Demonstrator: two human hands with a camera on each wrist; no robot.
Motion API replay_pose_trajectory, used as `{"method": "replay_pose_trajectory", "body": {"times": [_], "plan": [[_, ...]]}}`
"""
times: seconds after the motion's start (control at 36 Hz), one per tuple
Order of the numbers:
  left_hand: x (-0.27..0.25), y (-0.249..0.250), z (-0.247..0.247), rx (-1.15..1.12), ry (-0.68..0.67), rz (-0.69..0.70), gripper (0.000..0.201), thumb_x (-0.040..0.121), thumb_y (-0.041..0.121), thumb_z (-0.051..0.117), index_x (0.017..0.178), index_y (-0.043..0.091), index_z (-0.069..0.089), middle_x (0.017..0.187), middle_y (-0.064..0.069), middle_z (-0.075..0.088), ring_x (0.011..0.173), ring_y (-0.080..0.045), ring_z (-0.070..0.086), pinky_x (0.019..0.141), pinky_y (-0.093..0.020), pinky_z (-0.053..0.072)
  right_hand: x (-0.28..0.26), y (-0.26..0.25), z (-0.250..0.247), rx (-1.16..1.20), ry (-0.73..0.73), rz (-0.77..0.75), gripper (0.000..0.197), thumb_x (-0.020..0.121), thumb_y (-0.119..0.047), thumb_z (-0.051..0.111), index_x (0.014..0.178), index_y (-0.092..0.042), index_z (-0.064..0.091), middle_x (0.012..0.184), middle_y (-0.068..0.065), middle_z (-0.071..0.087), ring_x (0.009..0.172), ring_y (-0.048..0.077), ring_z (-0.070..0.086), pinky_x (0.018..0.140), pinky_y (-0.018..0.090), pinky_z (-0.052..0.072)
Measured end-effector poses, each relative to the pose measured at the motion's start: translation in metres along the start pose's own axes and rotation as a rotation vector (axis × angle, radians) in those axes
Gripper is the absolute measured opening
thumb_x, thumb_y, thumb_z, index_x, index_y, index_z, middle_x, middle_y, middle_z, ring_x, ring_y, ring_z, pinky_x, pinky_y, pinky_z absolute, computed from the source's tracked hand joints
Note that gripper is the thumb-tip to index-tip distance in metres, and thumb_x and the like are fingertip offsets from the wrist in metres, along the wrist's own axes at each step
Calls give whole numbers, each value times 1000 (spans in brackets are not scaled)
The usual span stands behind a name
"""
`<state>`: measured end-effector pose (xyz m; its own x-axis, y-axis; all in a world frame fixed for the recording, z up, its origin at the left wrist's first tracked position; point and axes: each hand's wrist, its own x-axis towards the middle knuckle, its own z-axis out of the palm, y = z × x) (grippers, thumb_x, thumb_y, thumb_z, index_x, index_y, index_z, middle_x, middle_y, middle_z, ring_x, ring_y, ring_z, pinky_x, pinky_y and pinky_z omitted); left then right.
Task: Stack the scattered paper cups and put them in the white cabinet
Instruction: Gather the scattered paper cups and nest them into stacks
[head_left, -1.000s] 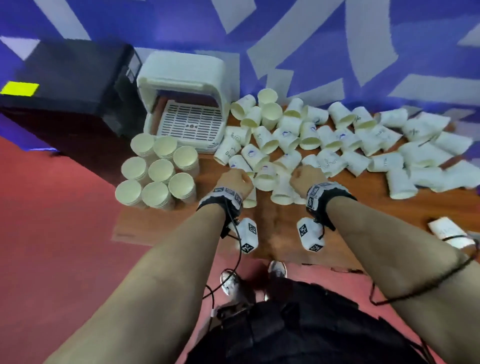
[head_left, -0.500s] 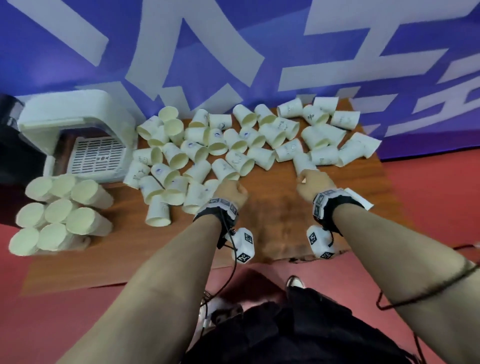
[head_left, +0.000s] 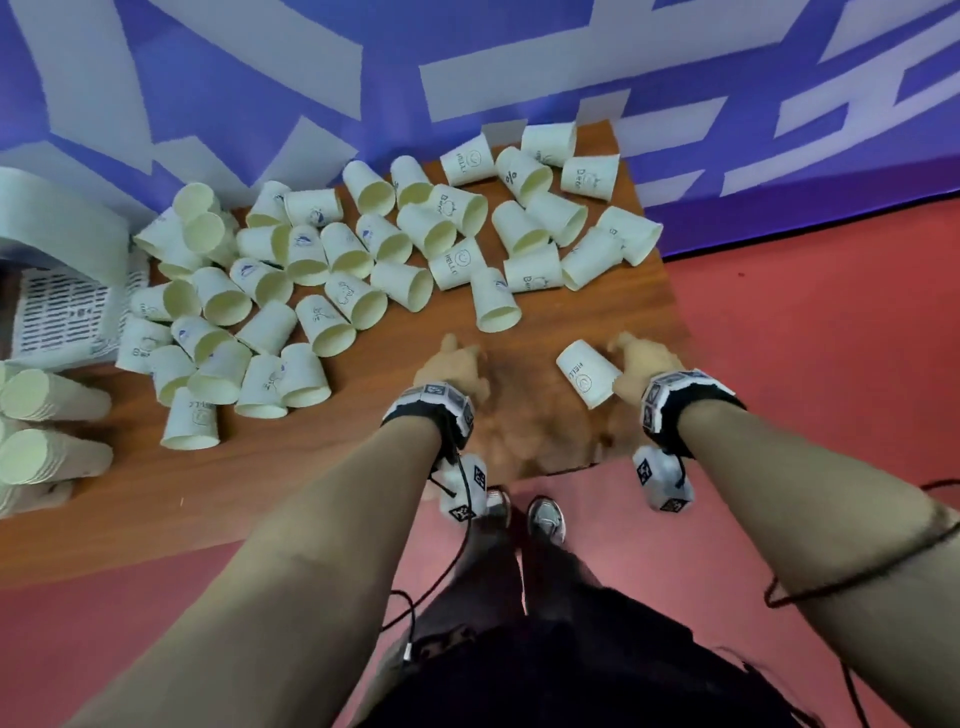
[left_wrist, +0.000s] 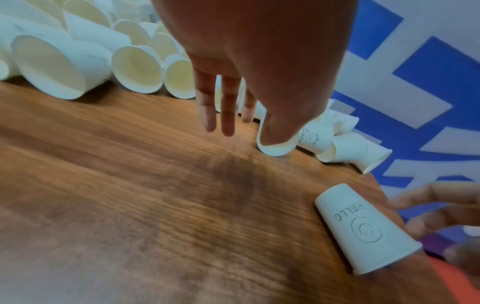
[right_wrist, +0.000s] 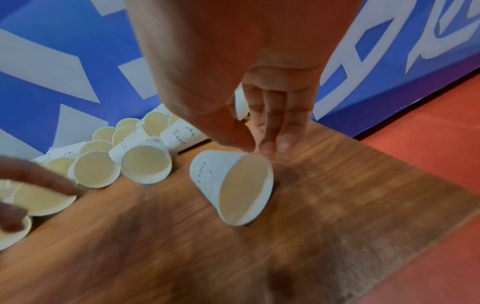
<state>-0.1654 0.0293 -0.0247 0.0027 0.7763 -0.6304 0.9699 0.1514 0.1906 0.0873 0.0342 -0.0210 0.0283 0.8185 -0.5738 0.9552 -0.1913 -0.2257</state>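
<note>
Several white paper cups (head_left: 337, 260) lie scattered on the wooden table (head_left: 311, 478). One cup printed HELLO (head_left: 589, 371) lies on its side apart from the pile, near the table's right corner. My right hand (head_left: 644, 364) is on it. In the right wrist view the curled thumb and fingertips (right_wrist: 270, 148) pinch the upper wall of this cup (right_wrist: 233, 185). My left hand (head_left: 457, 364) hovers over bare wood with straight fingers (left_wrist: 228, 115), holding nothing, just short of a cup (left_wrist: 275, 148) at the pile's edge. The white cabinet (head_left: 62, 244) stands at the far left.
Stacked cups (head_left: 47, 400) lie at the table's left edge below the cabinet. A blue and white wall (head_left: 519, 62) backs the table. Red floor (head_left: 805, 364) lies to the right. The table's front edge (head_left: 561, 470) is near my wrists.
My view and both hands have shifted right along the table. The right hand has reached the lone HELLO cup and taken hold of it. The left hand's fingers have straightened.
</note>
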Motion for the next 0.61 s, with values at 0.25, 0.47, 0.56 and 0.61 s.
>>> {"method": "replay_pose_trajectory", "body": {"times": [0.25,0.47,0.56,0.61], "plan": [[34,32,5,47,59,-65,54,87,25,60,137,17,42,145,-6,26,113,-34,52,87,-46,50,12,27,24,-12,-62,20,52,86,-14,57,135,-18,41,117,16,53,105,38,59,86,43,51],[48,47,-2,-51,264,-190,42,88,18,56,125,8,39,129,-11,42,106,-36,57,69,-39,35,33,29,29,-3,-32,70,38,88,-18,54,126,-20,51,108,17,64,94,37,64,78,40,55],[59,46,-7,-113,283,-242,40,90,19,54,125,8,37,127,-12,46,108,-39,57,72,-41,35,42,29,31,19,-56,93,35,87,-19,55,122,-21,55,106,17,65,92,35,65,74,38,54],[65,44,-13,-135,280,-271,37,93,22,52,124,8,37,127,-13,48,110,-39,57,73,-42,37,46,26,31,44,-59,97,30,88,-24,59,117,-19,58,102,16,66,86,34,64,68,34,50]]}}
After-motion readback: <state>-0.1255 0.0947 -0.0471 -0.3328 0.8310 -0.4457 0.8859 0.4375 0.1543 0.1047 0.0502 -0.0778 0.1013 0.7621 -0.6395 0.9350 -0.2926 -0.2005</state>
